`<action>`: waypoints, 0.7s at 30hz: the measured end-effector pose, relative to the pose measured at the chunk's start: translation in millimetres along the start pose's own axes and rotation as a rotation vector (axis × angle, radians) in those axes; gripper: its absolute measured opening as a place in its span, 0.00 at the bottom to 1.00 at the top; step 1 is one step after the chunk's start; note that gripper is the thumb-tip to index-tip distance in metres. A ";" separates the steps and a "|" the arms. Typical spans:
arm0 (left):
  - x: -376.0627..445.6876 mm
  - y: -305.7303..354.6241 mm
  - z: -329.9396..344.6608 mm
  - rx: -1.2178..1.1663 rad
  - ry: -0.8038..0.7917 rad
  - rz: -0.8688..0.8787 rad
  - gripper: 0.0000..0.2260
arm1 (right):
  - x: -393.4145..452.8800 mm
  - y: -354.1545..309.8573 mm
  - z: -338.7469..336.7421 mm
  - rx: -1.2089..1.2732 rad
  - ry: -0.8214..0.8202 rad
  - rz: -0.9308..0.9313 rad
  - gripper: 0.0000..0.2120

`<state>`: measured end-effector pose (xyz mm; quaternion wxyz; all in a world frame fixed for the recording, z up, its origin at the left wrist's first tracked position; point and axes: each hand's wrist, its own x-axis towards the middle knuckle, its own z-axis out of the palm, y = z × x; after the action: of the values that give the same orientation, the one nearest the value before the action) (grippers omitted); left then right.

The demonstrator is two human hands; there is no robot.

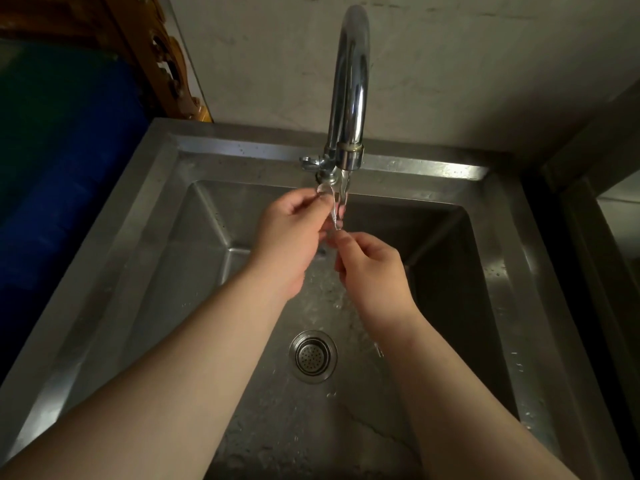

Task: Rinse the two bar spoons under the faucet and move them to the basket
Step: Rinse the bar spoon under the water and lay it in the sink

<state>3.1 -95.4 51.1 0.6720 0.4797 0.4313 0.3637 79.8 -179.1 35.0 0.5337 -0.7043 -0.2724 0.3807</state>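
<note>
Water runs from the chrome faucet [348, 98] over the steel sink [242, 161]. My left hand [294, 233] is held just under the spout, fingers closed on the shiny bowl end of a bar spoon [322, 190]. Just below and to the right, my right hand [372, 271] pinches a thin metal part at its fingertips, right in the stream. The fingers and water hide most of the metal. I cannot tell whether one or two spoons are held. No basket is in view.
A round drain strainer [313, 356] sits in the wet sink floor beneath my forearms. A small side tap lever [310, 162] sticks out left of the spout. A blue container [62, 174] stands to the left, a carved wooden piece [162, 57] behind it.
</note>
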 end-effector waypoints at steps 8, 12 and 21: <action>-1.0 -1.1 -1.9 -0.094 0.106 -0.053 0.03 | 6.0 -0.8 -6.1 -0.183 -0.048 -0.065 0.16; -4.9 -3.6 -8.0 -0.185 0.192 -0.076 0.03 | 12.5 -2.7 -8.9 -0.377 -0.070 -0.156 0.15; -11.9 -13.7 -2.3 -0.308 0.208 -0.133 0.06 | 15.0 -10.9 -14.6 -0.641 -0.093 -0.334 0.12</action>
<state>-2.4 -109.1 40.4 0.7119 0.3013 0.4683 0.4279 100.6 -172.2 43.8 0.3274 -0.7637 -0.5130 0.2153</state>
